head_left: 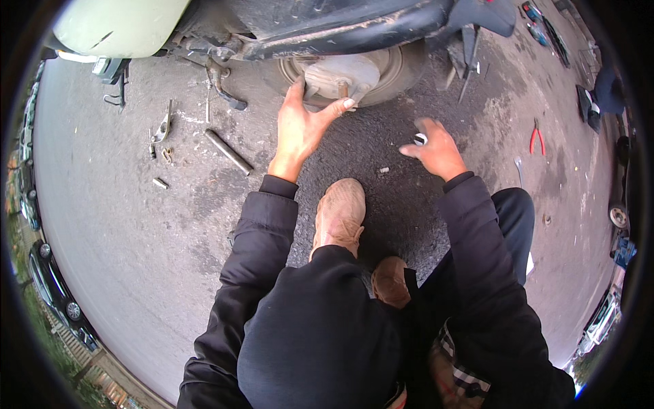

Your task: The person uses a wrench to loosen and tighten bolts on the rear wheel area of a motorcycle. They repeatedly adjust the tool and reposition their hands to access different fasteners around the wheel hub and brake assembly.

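Above me, a scooter's wheel [402, 75] shows under the dark bodywork, a dull metal hub cover [340, 73] at its middle. A rusty axle end [343, 88] sticks out of that cover. My left hand [300, 129] reaches up to the hub's lower left edge, thumb and fingers spread wide; the thumb tip lies just below the axle end. To the right, apart from the wheel, my right hand [439, 151] has its fingers curled round a small shiny whitish metal piece [420, 139]. Its exact kind is unclear. A small pale piece [384, 170] lies on the asphalt between my hands.
Left on the ground are a metal tube [229, 152], pliers [162, 128], a socket [160, 183] and small brass-coloured parts [167, 156]. Rightward lie red-handled pliers [537, 138] and a wrench [519, 170]. My shoe [339, 213] stands below the wheel. Parked cars [56, 290] line the far left.
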A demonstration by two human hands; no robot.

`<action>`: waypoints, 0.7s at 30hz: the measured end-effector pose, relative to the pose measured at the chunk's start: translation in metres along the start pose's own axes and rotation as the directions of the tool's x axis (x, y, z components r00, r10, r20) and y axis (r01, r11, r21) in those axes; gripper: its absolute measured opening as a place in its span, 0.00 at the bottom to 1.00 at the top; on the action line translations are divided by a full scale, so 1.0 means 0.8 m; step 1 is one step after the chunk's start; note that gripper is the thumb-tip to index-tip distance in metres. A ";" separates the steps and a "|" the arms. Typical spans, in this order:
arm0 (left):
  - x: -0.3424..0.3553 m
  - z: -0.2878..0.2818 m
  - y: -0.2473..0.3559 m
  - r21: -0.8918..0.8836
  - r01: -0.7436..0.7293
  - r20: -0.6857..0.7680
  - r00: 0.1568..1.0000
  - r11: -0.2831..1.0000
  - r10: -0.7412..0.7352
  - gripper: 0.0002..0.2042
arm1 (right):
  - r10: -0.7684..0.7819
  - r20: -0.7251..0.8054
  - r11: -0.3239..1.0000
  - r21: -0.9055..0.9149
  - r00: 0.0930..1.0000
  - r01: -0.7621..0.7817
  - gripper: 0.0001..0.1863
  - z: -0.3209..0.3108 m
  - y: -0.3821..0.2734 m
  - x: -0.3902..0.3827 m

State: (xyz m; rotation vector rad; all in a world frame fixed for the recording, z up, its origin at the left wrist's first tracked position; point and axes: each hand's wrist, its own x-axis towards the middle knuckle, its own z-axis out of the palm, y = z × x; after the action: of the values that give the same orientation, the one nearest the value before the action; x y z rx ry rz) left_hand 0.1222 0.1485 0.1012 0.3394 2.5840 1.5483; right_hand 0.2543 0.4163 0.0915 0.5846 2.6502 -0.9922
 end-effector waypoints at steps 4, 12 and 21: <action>0.001 0.005 -0.006 -0.044 -0.016 -0.004 1.000 0.999 0.016 0.51 | 0.264 0.082 0.912 -0.345 0.961 -0.221 0.23 0.020 0.093 -0.018; 0.004 0.009 -0.013 -0.028 0.001 -0.022 1.000 1.000 -0.002 0.52 | 0.256 -0.171 0.890 -0.344 0.952 -0.301 0.16 0.070 0.170 -0.042; 0.008 0.014 -0.027 -0.109 -0.029 -0.018 0.999 0.994 0.027 0.49 | 0.157 -0.253 0.879 -0.404 0.955 -0.252 0.16 0.065 0.179 -0.051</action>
State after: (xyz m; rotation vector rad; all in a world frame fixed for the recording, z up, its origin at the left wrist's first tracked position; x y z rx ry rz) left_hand 0.1153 0.1497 0.0773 0.3548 2.5035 1.7008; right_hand 0.3597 0.4684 -0.0135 0.8803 2.7836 -0.2712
